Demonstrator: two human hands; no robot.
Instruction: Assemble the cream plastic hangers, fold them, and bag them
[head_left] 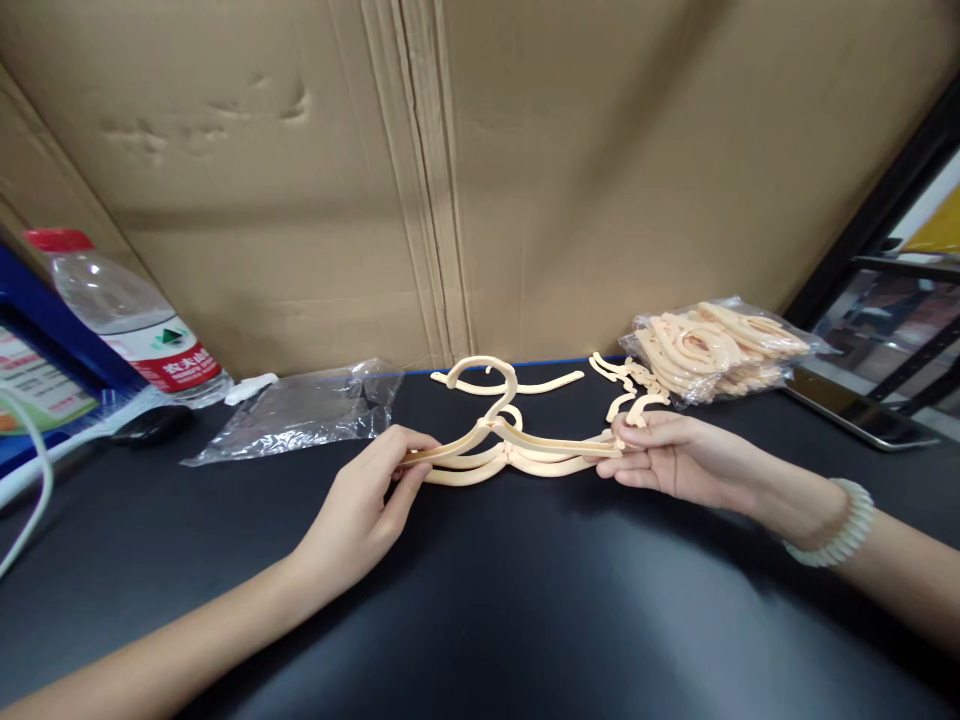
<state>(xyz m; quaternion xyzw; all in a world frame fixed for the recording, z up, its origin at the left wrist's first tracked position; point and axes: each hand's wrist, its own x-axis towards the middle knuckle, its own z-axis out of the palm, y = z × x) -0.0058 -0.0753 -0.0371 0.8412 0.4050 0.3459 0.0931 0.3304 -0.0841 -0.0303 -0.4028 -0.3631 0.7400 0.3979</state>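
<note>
A cream plastic clothes hanger (pixel 484 432) with a curved hook is raised a little above the black table, in front of me. At its left end, my left hand (pixel 379 495) is closed, thumb and fingers pinching the arm. My right hand (pixel 667 460) is closed round the other end, its thumb on top and its fingers beneath. Behind and below it lie more cream hanger parts (pixel 547 467), partly covered by the held hanger. Farther back rests a loose curved hanger arm (pixel 536 388). Small cream pieces (pixel 622 378) lie beyond my right fingers.
A clear bag (pixel 720 350) packed with cream hanger parts sits at the back right, beside a dark flat device (pixel 862 410). On the left are a crumpled clear bag (pixel 300 410), a red-capped water bottle (pixel 135 315) and a white cable (pixel 37 470). Cardboard (pixel 562 180) stands behind.
</note>
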